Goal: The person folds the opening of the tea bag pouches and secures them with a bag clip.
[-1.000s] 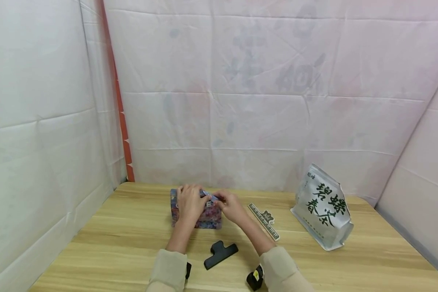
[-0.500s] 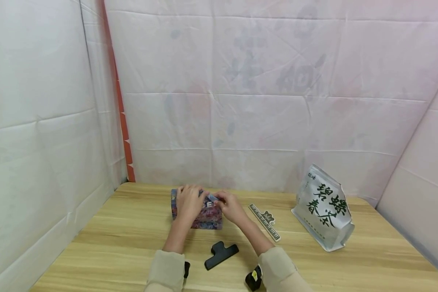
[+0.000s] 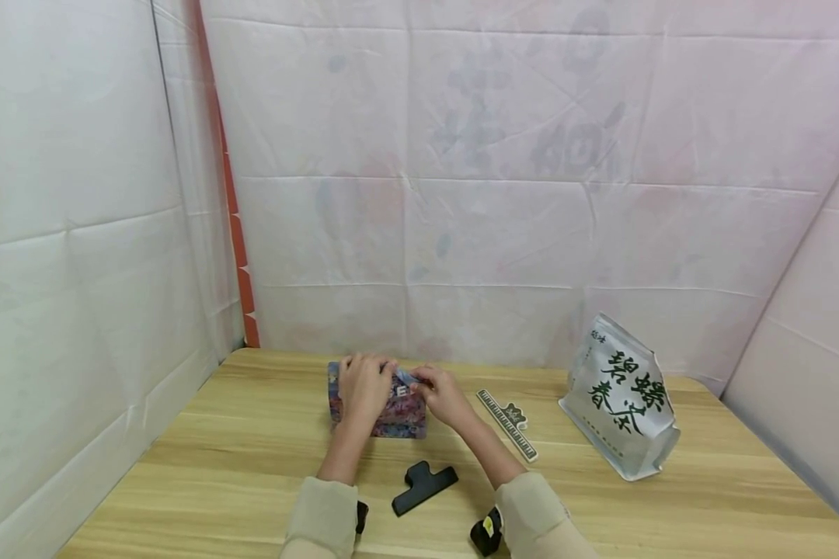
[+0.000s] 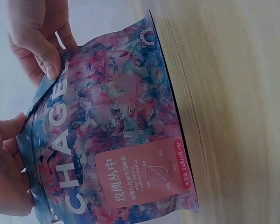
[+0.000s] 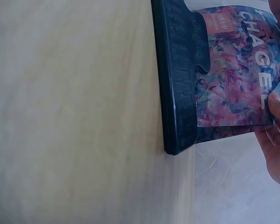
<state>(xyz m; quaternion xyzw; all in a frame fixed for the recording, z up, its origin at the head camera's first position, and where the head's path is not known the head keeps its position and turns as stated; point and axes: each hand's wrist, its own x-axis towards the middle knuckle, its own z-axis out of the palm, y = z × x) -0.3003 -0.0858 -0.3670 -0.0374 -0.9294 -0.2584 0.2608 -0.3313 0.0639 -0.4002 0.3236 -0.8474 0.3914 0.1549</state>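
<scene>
Wooden table (image 3: 252, 466) bears the floral tea pouch (image 3: 398, 411), unchanged: left hand (image 3: 360, 388) and right hand (image 3: 442, 396) keep pinching its top edge, black clip (image 3: 422, 487) just behind them.

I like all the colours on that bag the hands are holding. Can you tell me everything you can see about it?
The colourful pouch stands upright on the wooden table. It looks like glossy plastic film, painted in pink, blue and red dabs, with big white letters and a pink label with small writing. It has a dark bottom edge. The left hand and the right hand both pinch its top edge. A black clip lies nearer the person, not touching it.
</scene>
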